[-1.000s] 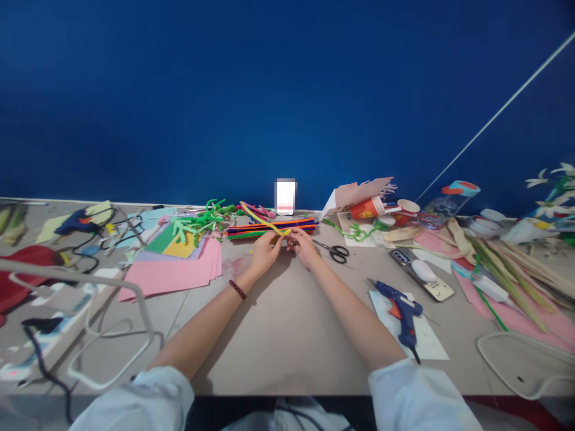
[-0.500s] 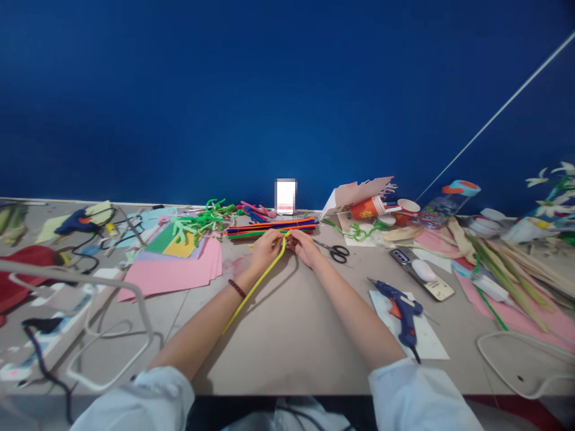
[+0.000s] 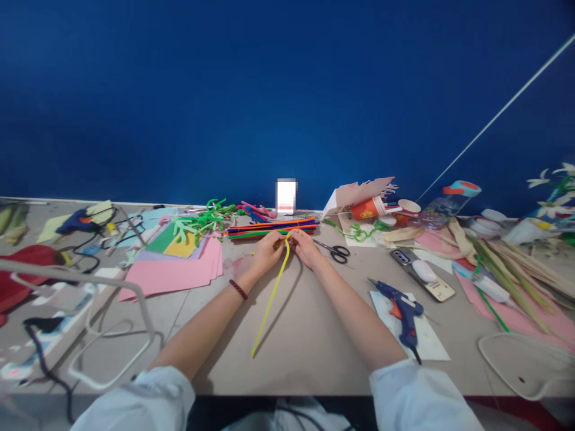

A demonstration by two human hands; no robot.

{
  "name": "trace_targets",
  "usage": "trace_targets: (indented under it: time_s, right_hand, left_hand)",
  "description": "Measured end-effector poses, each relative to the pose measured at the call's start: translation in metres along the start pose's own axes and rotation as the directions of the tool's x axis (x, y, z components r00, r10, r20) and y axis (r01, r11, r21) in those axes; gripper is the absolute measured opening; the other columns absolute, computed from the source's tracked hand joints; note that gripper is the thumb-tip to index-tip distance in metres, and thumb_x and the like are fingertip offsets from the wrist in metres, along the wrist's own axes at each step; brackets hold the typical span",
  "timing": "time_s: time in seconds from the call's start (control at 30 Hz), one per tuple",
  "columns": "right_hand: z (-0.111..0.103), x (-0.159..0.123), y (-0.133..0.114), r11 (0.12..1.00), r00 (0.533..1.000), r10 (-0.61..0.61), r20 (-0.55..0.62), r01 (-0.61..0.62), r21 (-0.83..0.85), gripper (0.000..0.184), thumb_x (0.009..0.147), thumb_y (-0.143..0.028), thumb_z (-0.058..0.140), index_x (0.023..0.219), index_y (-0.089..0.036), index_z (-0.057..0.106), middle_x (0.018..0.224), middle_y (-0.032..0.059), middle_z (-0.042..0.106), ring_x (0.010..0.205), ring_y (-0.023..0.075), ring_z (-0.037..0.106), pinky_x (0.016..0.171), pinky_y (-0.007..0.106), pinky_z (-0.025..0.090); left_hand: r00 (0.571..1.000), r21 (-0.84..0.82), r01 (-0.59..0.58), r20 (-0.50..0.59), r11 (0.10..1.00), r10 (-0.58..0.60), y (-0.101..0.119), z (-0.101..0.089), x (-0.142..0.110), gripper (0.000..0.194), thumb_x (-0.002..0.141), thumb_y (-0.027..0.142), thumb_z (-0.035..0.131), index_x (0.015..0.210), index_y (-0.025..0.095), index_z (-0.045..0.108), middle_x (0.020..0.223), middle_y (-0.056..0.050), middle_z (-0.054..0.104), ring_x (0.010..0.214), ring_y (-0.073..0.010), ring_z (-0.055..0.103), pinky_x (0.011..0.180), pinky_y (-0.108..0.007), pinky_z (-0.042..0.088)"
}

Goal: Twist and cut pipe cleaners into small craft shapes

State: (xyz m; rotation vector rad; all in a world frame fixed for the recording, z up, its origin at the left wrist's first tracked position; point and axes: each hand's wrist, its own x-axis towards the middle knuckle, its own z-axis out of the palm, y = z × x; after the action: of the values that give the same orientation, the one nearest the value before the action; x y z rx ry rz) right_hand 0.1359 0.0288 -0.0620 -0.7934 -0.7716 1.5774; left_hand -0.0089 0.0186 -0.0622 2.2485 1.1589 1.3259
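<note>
A yellow pipe cleaner (image 3: 272,301) is pinched at its upper end between my two hands, and its long tail slants down toward me above the table. My left hand (image 3: 268,251) is closed on it from the left, with a dark bead bracelet at the wrist. My right hand (image 3: 305,247) grips the same end from the right, fingers curled in. The exact bend of the pipe cleaner at the fingertips is too small to make out. Just beyond my fingers lies a bundle of coloured pipe cleaners (image 3: 251,229).
Black-handled scissors (image 3: 340,254) lie right of my hands. Farther right are a phone (image 3: 442,290) and a blue glue gun (image 3: 408,317) on white paper. Pink paper sheets (image 3: 168,275), green pipe cleaner pieces (image 3: 215,212) and a power strip (image 3: 58,323) with cables occupy the left.
The yellow pipe cleaner's free tail has swung right, away from my left forearm, and now hangs nearer the middle. Both hands stay almost in place.
</note>
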Motion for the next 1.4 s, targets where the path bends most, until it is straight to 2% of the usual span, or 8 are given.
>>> trace_targets:
  time_s: [0.23,0.5,0.73,0.9,1.07,1.17,1.3,1.4]
  right_hand:
    - [0.004,-0.003,0.001,0.997,0.999,-0.026,0.035,0.029,-0.077,0.027,0.06,-0.033,0.076,0.068,-0.02,0.053,0.059,-0.0077,0.052,0.054,0.0075,0.047,0.057,0.022,0.04]
    - [0.004,-0.004,0.0,0.995,0.999,-0.03,-0.011,0.029,-0.093,0.03,0.054,-0.028,0.079,0.067,-0.019,0.053,0.057,-0.0086,0.052,0.052,0.0074,0.046,0.055,0.022,0.036]
    - [0.003,0.0,0.005,0.995,0.999,-0.027,-0.034,0.023,-0.102,0.033,0.052,-0.032,0.079,0.068,-0.019,0.053,0.056,-0.0084,0.052,0.052,0.0077,0.045,0.056,0.023,0.036]
    - [0.003,-0.001,0.006,0.989,0.999,-0.038,-0.032,0.034,-0.141,0.032,0.058,-0.04,0.075,0.063,-0.02,0.051,0.052,-0.0082,0.047,0.049,0.0079,0.041,0.052,0.023,0.032]
    - [0.005,-0.004,0.001,0.995,1.0,-0.023,-0.014,0.021,-0.099,0.033,0.055,-0.04,0.078,0.062,-0.019,0.054,0.055,-0.0075,0.048,0.051,0.0071,0.041,0.054,0.023,0.034]
    - [0.006,-0.005,-0.001,0.997,1.0,-0.018,-0.003,0.018,-0.071,0.031,0.054,-0.037,0.08,0.064,-0.019,0.056,0.056,-0.0074,0.048,0.051,0.0066,0.041,0.055,0.023,0.037]
    - [0.007,-0.004,-0.001,0.998,0.997,-0.049,-0.053,0.047,-0.045,0.031,0.052,-0.034,0.081,0.065,-0.019,0.058,0.061,-0.0068,0.051,0.052,0.0062,0.041,0.056,0.023,0.038]
    - [0.006,-0.003,0.001,0.994,0.996,-0.067,-0.057,0.062,-0.087,0.031,0.052,-0.035,0.081,0.065,-0.019,0.058,0.062,-0.0064,0.052,0.053,0.0066,0.042,0.055,0.023,0.038]
  left_hand:
    - [0.999,0.01,0.008,0.031,1.0,-0.008,0.002,0.0,0.0,0.012,0.083,0.014,0.05,0.087,0.019,0.06,0.086,-0.005,0.065,0.079,-0.0159,0.06,0.074,-0.028,0.048]
    - [0.998,0.043,0.006,0.06,0.999,-0.008,-0.001,0.004,-0.001,0.012,0.086,0.016,0.049,0.088,0.019,0.06,0.086,-0.004,0.064,0.081,-0.0155,0.06,0.074,-0.027,0.048]
    - [0.999,0.073,0.005,0.037,0.997,-0.008,0.0,0.005,-0.001,0.01,0.085,0.015,0.05,0.086,0.018,0.06,0.084,-0.003,0.065,0.077,-0.0145,0.059,0.071,-0.026,0.047]
    - [0.999,0.065,-0.006,0.032,0.998,0.004,0.004,0.006,-0.002,0.011,0.085,0.014,0.051,0.088,0.018,0.061,0.086,-0.003,0.065,0.078,-0.0144,0.06,0.07,-0.026,0.048]
    - [0.999,0.026,-0.019,-0.042,0.999,0.02,0.002,0.007,-0.003,0.01,0.085,0.015,0.053,0.088,0.018,0.062,0.084,-0.003,0.066,0.075,-0.0136,0.061,0.07,-0.025,0.049]
    - [0.997,0.069,-0.043,-0.064,0.997,0.048,0.001,0.004,-0.002,0.01,0.085,0.015,0.052,0.087,0.018,0.061,0.084,-0.003,0.066,0.075,-0.0139,0.061,0.07,-0.025,0.049]
    - [0.993,0.214,-0.114,-0.002,0.97,0.117,0.002,-0.001,0.0,0.015,0.086,0.011,0.048,0.088,0.018,0.061,0.085,-0.004,0.066,0.077,-0.0142,0.062,0.068,-0.024,0.048]
    - [0.989,0.313,-0.146,0.03,0.938,0.144,0.002,-0.003,0.0,0.016,0.087,0.011,0.047,0.087,0.018,0.061,0.084,-0.004,0.066,0.075,-0.0137,0.062,0.066,-0.023,0.046]
